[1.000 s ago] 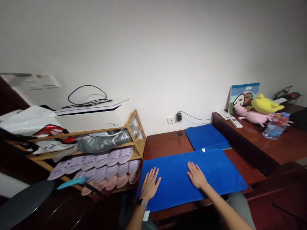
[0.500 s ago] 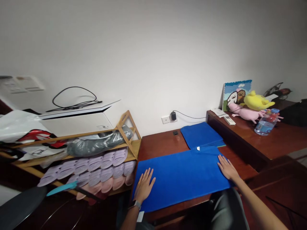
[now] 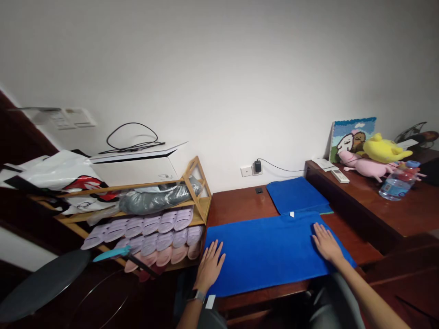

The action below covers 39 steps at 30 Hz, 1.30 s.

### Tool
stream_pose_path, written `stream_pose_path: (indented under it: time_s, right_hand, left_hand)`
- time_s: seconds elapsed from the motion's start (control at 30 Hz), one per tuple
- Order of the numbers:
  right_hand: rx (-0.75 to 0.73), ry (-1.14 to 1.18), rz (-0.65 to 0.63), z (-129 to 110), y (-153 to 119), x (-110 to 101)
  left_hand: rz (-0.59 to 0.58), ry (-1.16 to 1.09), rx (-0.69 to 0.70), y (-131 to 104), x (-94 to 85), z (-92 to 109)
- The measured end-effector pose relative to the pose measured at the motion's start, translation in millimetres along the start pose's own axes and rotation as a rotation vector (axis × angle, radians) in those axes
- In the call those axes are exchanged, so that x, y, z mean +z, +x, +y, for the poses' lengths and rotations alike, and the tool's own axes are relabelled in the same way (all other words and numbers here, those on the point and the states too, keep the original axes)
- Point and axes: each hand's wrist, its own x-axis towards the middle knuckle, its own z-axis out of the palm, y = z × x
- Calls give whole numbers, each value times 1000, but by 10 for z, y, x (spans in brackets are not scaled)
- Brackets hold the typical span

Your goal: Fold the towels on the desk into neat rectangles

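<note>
A blue towel (image 3: 267,253) lies spread out flat over the front of the brown desk (image 3: 236,205). On its left end rests my left hand (image 3: 210,265), palm down with the fingers stretched. My right hand (image 3: 326,243) lies flat near the towel's right end, its fingers also extended. Behind, touching the spread towel's far edge, is a folded blue towel (image 3: 297,194). A small white tag (image 3: 291,214) shows where the two meet. A white label (image 3: 210,301) hangs at the near left corner, below my left wrist.
Left of the desk stands a wooden rack (image 3: 202,201) with several rows of slippers (image 3: 151,228) and a white box (image 3: 137,169) on top. A higher surface on the right holds a water bottle (image 3: 398,183), plush toys (image 3: 366,164) and a remote (image 3: 340,176). A charger (image 3: 258,166) is plugged into the wall.
The view has turned a little to the left, so everything sits further right in the picture. My right hand lies slightly further inward from the towel's right edge. Both hands stay flat on the towel.
</note>
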Motion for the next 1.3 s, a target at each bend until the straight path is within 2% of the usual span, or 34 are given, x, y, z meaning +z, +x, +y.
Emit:
stream_pose_path:
  time_s: [0.03, 0.1, 0.2, 0.27, 0.33, 0.4, 0.47, 0.53, 0.6, 0.67, 0.73, 0.8, 0.83, 0.9, 1.0, 1.13, 1.23, 1.3]
  right_hand:
    - [-59, 28, 46, -261, -53, -5]
    - [-188, 113, 64, -927, -192, -1]
    - [-356, 256, -12, -2062, -435, 46]
    - [-486, 335, -72, -2700, -571, 102]
    - [-566, 390, -106, -3114, -660, 165]
    - [-591, 408, -123, -3254, -704, 215]
    - [-582, 392, -119, -3111, -715, 241]
    - [-563, 350, -97, -2701, -704, 243]
    - [-518, 286, -76, -2066, -680, 228]
    - [-420, 210, -58, -1281, -654, 204]
    - [-250, 133, -29, -467, -636, 176]
    - [-83, 68, -11, 240, -634, 155]
    - [-25, 46, 0, 518, -640, 151]
    - [32, 31, -2, 893, -659, 160]
    - [43, 37, -4, 1075, -682, 198]
    - [78, 19, 44, 937, -629, 209]
    - [66, 38, 83, 539, -489, 149]
    - [-4, 95, 91, 65, -354, 87]
  left_hand:
    - [25, -2, 17, -88, -4, -9]
    - [38, -8, 62, -270, 4, -6]
    - [-2, -4, 98, -490, 39, 29]
    - [-25, 11, 91, -566, 60, 48]
    - [-37, 24, 84, -590, 71, 55]
    - [-38, 31, 86, -584, 71, 53]
    - [-32, 29, 91, -571, 63, 50]
    - [-28, 22, 92, -561, 56, 49]
    - [-28, 16, 89, -555, 54, 49]
    - [-30, 8, 85, -550, 60, 47]
    - [-30, 0, 81, -545, 70, 44]
    - [-32, -2, 81, -538, 78, 38]
    - [-33, -1, 81, -534, 81, 35]
    - [-36, -1, 83, -523, 88, 24]
    - [-46, -5, 77, -507, 109, -1]
    - [-59, 10, 77, -513, 155, -40]
    - [-46, 19, 80, -519, 155, -69]
    - [-20, 8, 77, -470, 126, -98]
